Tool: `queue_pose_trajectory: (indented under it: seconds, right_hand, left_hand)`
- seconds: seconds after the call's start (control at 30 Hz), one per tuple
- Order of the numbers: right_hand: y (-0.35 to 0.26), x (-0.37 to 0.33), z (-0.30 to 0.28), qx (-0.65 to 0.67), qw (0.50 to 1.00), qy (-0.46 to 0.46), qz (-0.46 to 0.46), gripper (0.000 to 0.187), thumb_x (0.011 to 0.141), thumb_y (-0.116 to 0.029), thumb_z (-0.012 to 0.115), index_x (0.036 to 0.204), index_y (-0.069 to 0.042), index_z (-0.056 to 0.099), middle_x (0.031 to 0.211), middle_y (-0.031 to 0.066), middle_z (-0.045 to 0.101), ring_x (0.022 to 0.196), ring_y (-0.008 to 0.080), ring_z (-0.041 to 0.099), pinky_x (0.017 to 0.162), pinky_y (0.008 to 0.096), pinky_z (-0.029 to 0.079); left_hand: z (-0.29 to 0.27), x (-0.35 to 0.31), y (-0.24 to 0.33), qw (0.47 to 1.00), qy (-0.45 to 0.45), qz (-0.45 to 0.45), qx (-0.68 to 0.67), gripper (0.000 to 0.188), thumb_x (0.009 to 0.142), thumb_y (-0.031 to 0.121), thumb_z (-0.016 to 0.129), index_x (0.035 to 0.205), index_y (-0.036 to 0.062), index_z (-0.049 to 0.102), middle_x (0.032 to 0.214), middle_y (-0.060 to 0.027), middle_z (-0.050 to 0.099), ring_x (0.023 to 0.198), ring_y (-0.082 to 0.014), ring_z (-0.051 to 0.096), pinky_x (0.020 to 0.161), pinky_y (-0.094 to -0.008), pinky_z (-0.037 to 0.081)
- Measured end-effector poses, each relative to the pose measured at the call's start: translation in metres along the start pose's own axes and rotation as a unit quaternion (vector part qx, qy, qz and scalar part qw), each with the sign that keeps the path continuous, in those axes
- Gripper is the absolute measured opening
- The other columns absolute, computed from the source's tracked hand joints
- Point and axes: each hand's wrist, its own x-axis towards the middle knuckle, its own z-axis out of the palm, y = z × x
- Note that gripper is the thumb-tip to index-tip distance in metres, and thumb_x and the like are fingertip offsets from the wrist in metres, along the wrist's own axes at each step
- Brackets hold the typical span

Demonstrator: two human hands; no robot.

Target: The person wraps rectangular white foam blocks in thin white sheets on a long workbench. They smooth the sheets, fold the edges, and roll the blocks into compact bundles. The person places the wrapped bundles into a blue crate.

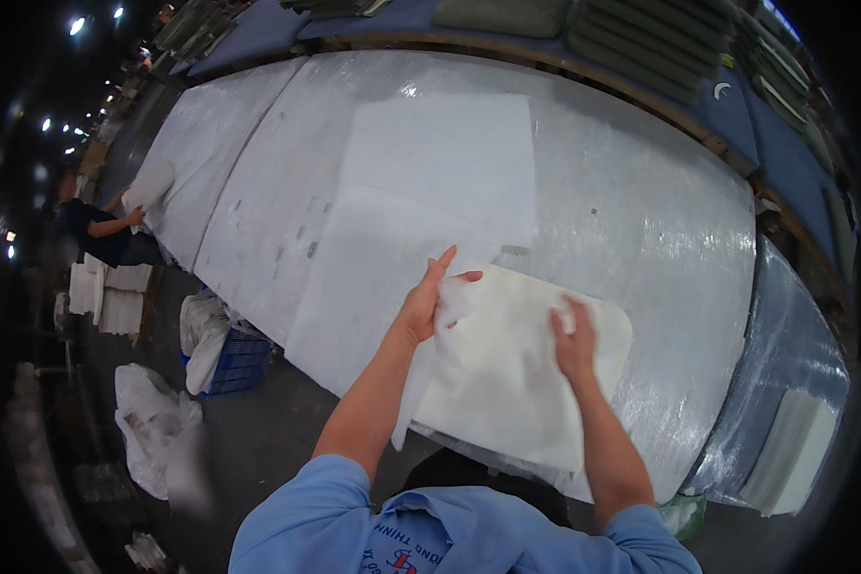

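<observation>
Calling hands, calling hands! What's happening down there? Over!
Left hand at bunched thin white film. Right hand open, blurred, over cream pad. Film overlaps pad's left edge.

At your ten o'clock, ceiling lights (pixel 77 27) glow in the dark. Toward nine you have a co-worker in a dark top (pixel 107 228), holding a white bundle (pixel 153 180), with pale stacks (pixel 120 298) just below. Look to eight: a blue basket (pixel 244 365) carries white material (pixel 203 337), and near it a white plastic bag (pixel 145 426) lies on the floor (pixel 258 440). Grey-green panels (pixel 646 48) are piled on blue-topped benches (pixel 383 21) at your one o'clock. At four, you have a pale stack (pixel 792 454).
</observation>
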Motion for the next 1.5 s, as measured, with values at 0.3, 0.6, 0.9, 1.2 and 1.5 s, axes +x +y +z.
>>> queue_pose_trajectory:
  seconds: [0.3, 0.6, 0.9, 1.2, 1.5]
  right_hand:
    - [-0.083, -0.024, 0.057, 0.483, 0.782, -0.12, 0.377, 0.014, 0.099, -0.025, 0.073, 0.096, -0.012, 0.068, 0.089, -0.0014, 0.069, 0.081, 0.0115, 0.066, 0.072, 0.0296, 0.053]
    - [-0.058, -0.031, 0.065, 0.358, 0.873, -0.078, 0.323, 0.008, 0.103, -0.016, 0.064, 0.106, -0.008, 0.064, 0.099, 0.0048, 0.072, 0.081, 0.0167, 0.068, 0.07, 0.0315, 0.055]
    - [-0.034, -0.002, 0.007, 0.399, 0.844, 0.102, 0.345, 0.033, 0.1, -0.004, 0.05, 0.133, -0.006, 0.054, 0.094, 0.0085, 0.068, 0.071, 0.0178, 0.065, 0.069, 0.0366, 0.06]
    - [0.008, -0.12, -0.047, 0.35, 0.853, 0.016, 0.387, 0.033, 0.102, -0.019, 0.066, 0.129, -0.001, 0.068, 0.093, 0.0056, 0.067, 0.076, 0.0147, 0.065, 0.069, 0.031, 0.056]
    - [0.105, -0.347, -0.234, -0.018, 0.812, 0.328, 0.482, 0.015, 0.084, -0.013, 0.074, 0.097, -0.007, 0.075, 0.08, 0.0106, 0.073, 0.068, 0.019, 0.071, 0.068, 0.0343, 0.057]
  left_hand:
    - [0.039, -0.016, -0.021, 0.997, 0.02, -0.061, 0.046, 0.068, 0.11, 0.063, 0.029, 0.163, 0.0205, 0.036, 0.142, -0.0109, 0.061, 0.117, -0.0139, 0.059, 0.099, -0.0312, 0.05]
    - [0.014, -0.019, -0.086, 0.975, -0.068, -0.129, 0.168, 0.022, 0.101, 0.022, 0.07, 0.113, 0.0041, 0.072, 0.102, -0.0007, 0.07, 0.095, -0.0091, 0.061, 0.084, -0.0267, 0.049]
    - [0.005, -0.026, -0.099, 0.988, 0.025, -0.153, -0.013, 0.02, 0.103, 0.012, 0.062, 0.12, 0.0048, 0.067, 0.114, -0.0082, 0.074, 0.102, -0.0171, 0.069, 0.086, -0.0353, 0.057]
    - [0.041, -0.001, -0.086, 0.985, -0.05, -0.147, 0.071, 0.027, 0.103, 0.015, 0.06, 0.128, 0.0068, 0.064, 0.122, -0.0084, 0.071, 0.107, -0.0204, 0.068, 0.09, -0.041, 0.058]
    - [0.091, -0.032, -0.148, 0.968, -0.031, -0.168, 0.182, 0.027, 0.106, 0.011, 0.057, 0.131, 0.0025, 0.061, 0.117, -0.0067, 0.068, 0.102, -0.0175, 0.066, 0.086, -0.0345, 0.058]
